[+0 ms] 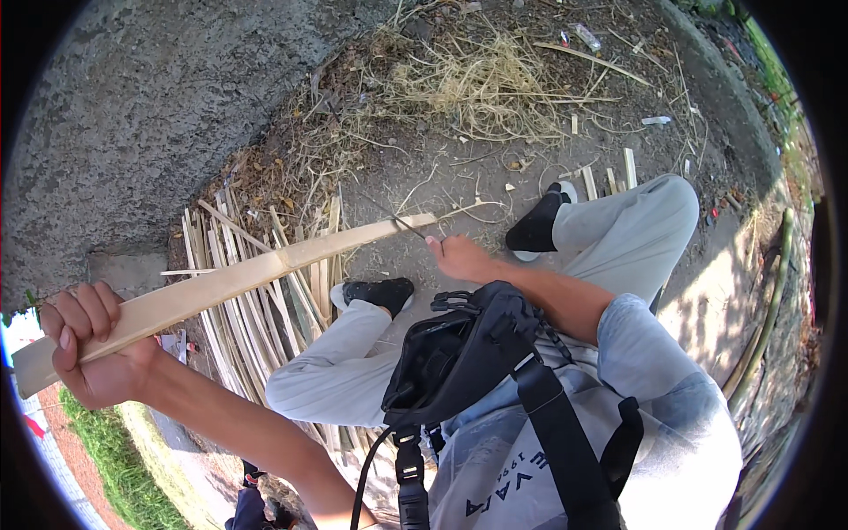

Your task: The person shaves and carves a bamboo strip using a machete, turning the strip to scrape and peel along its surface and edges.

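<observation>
My left hand point(97, 349) is closed round the near end of a long, pale bamboo slat point(221, 283) with a node across its middle. The slat slants up to the right, in front of my body. At its far end, my right hand point(464, 259) is closed on a knife; its grip is hidden in the fingers. The thin dark knife blade point(389, 212) lies across the slat close to the tip. A thin curled shaving point(473, 208) stretches out to the right beyond that tip.
Many split bamboo strips point(238, 322) lie on the ground under the slat. A heap of shavings point(495, 84) sits ahead, beside a rough grey stone slab point(168, 115). A black bag point(459, 353) hangs at my front. Green poles point(773, 300) lie at the right.
</observation>
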Demonstrator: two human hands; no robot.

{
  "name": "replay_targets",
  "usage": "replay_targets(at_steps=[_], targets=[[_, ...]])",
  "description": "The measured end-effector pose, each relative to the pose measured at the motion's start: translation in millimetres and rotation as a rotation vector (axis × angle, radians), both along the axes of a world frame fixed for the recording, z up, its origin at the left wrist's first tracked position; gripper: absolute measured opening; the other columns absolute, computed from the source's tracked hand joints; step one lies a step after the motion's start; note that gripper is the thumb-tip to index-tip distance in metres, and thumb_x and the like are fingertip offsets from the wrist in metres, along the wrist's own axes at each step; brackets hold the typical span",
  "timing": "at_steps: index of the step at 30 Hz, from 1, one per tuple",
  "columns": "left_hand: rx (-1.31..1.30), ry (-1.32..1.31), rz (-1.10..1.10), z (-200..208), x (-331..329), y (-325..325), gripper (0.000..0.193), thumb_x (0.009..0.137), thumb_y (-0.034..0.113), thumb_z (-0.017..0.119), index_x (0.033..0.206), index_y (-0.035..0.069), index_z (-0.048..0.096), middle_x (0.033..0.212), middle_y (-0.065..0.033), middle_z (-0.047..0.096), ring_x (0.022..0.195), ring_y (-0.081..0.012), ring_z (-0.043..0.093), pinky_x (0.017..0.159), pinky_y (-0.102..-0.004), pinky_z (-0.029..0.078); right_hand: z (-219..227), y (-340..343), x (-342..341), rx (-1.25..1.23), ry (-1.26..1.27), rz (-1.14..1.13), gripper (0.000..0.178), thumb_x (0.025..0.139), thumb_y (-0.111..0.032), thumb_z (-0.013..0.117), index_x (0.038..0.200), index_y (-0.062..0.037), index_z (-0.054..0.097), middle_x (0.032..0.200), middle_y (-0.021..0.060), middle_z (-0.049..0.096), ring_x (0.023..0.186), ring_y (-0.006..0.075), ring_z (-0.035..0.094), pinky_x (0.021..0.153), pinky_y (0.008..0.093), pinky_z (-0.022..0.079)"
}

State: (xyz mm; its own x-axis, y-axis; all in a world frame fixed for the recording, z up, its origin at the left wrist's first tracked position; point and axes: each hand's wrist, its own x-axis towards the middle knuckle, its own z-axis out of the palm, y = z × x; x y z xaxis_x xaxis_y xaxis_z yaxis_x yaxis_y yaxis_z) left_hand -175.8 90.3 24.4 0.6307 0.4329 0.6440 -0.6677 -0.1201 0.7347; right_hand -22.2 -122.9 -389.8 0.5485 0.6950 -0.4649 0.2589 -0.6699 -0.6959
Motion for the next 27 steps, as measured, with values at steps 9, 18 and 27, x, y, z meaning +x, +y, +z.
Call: replay_targets(at_steps=[9, 18, 27], targets=[[0.002, -0.003, 0.062, -7.9, -15.3, 7.5, 0.02, 0.07, 0.003, 0.047, 0.066, 0.012, 0.031, 0.056, 0.0005, 0.024, 0.05, -0.0101, 0.022, 0.049, -0.0264, 0.021, -42.2, 7.0, 5.2, 0.018, 0.011, 0.039, 0.063, 0.096, -0.044, 0.027, 0.083, 0.005, 0.065, 0.086, 0.0301, 0.062, 0.09, 0.0451, 0.06, 0.082, 0.0509, 0.047], [-0.029, 0.007, 0.106, -6.5, -22.9, 21.0, 0.023, 0.068, 0.002, 0.048, 0.064, 0.013, 0.029, 0.056, 0.0001, 0.024, 0.049, -0.0102, 0.022, 0.049, -0.0269, 0.021, -32.6, 3.0, -5.6, 0.0, -0.046, 0.014, 0.062, 0.096, -0.044, 0.029, 0.083, 0.005, 0.065, 0.076, 0.0315, 0.06, 0.08, 0.0479, 0.06, 0.078, 0.0501, 0.048], [-0.02, -0.003, 0.105, -0.8, -45.8, 39.3, 0.021, 0.065, 0.002, 0.048, 0.061, 0.012, 0.03, 0.055, 0.0001, 0.024, 0.049, -0.0108, 0.022, 0.05, -0.0275, 0.021, 65.3, 9.8, -21.5, 0.352, -0.048, 0.17, 0.059, 0.096, -0.044, 0.03, 0.085, 0.003, 0.065, 0.077, 0.0308, 0.061, 0.08, 0.0475, 0.06, 0.078, 0.0509, 0.048]])
